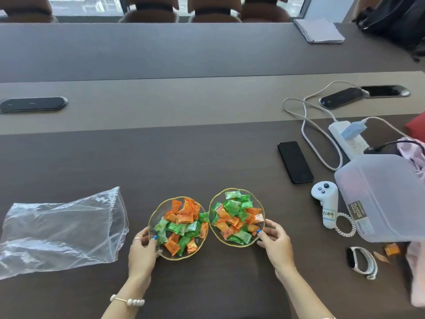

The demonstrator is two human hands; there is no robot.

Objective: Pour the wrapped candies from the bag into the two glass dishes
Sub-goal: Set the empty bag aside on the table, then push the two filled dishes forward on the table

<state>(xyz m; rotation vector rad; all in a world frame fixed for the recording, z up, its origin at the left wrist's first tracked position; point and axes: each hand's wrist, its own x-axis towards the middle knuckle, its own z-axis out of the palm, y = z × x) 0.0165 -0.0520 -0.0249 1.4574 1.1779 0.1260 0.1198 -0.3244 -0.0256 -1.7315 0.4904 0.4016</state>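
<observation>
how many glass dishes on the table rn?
2. The left dish sits by the left hand; the right dish touches it, by the right hand. Both hold candies.

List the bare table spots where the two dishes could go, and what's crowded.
Free: the wide strip beyond the dishes, between the empty bag and the phone; also the near edge between the left hand and right hand. Crowded: the right side, with the phone, controller, plastic jug, power strip, cables and wristband.

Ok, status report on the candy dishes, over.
Left hand grips left dish rim; right hand grips right dish rim. Both full of candies. Bag empty, lying left. Nothing obstructing.
</observation>
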